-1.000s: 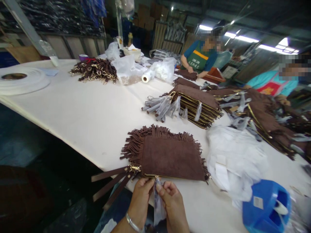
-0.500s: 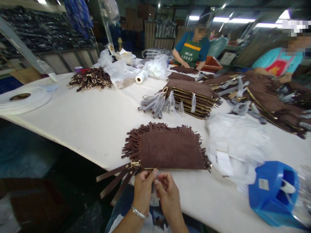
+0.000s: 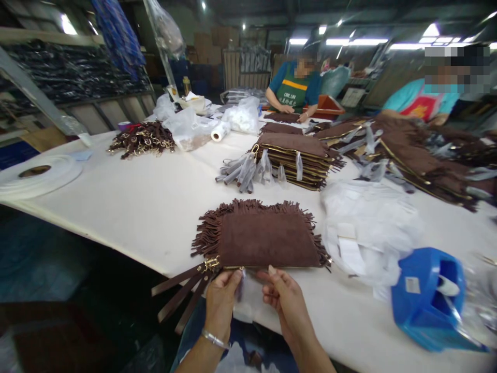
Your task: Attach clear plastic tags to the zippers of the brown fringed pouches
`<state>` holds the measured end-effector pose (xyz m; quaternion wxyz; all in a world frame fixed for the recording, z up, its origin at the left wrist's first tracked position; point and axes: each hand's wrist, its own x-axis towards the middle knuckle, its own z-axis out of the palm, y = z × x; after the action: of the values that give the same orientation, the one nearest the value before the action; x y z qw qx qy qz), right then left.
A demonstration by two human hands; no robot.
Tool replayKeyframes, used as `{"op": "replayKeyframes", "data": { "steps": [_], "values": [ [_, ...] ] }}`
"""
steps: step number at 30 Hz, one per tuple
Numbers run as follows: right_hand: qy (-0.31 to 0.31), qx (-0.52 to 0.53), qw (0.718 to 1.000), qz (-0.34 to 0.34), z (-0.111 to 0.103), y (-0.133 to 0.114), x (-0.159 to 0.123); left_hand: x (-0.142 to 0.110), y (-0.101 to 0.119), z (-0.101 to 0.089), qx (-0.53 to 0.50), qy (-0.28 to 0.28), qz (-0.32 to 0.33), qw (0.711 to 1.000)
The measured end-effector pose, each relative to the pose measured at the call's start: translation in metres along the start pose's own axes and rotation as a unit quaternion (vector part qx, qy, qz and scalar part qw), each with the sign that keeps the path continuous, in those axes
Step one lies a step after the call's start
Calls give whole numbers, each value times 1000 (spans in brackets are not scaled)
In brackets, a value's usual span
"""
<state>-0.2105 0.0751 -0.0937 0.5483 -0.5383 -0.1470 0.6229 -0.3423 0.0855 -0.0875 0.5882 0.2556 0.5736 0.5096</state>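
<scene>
A dark brown fringed pouch (image 3: 269, 238) lies flat on the white table, its gold zipper edge facing me. My left hand (image 3: 223, 298) is closed in a pinch on the zipper pull, where a small clear plastic wrap (image 3: 242, 285) hangs by the thumb. My right hand (image 3: 287, 298) is just right of it at the zipper edge, thumb raised and fingers loosely bent and apart. Nothing shows between them. Brown straps (image 3: 180, 280) with gold clasps extend from the pouch's left corner over the table edge.
Behind the pouch stands a stack of zipped pouches (image 3: 295, 158) with plastic-wrapped pulls. White plastic bags (image 3: 365, 228) and a blue container (image 3: 425, 300) sit at right. Strap pile (image 3: 143, 139) and tape roll (image 3: 41, 176) are at left. Two people work across the table.
My right hand has moved right, away from my left hand, and its fingers have loosened. My left hand stays at the zipper pull. The view has shifted slightly.
</scene>
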Motion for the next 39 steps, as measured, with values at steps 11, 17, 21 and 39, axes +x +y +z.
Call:
{"op": "replayKeyframes", "data": {
  "steps": [11, 17, 21, 39],
  "values": [
    [-81, -190, 978, -21, 19, 33, -16, -3, -4, -27, 32, -51, 16, 998],
    [-77, -205, 974, -59, 20, 54, -31, -1, 3, -26, 75, -57, -2, 995],
    [-73, -261, 956, -111, 19, 61, -41, -2, 8, -21, 52, -77, -35, 995],
    [-117, -226, 966, -55, -3, 104, -30, -10, 9, -20, -14, -137, -94, 986]
  ]
}}
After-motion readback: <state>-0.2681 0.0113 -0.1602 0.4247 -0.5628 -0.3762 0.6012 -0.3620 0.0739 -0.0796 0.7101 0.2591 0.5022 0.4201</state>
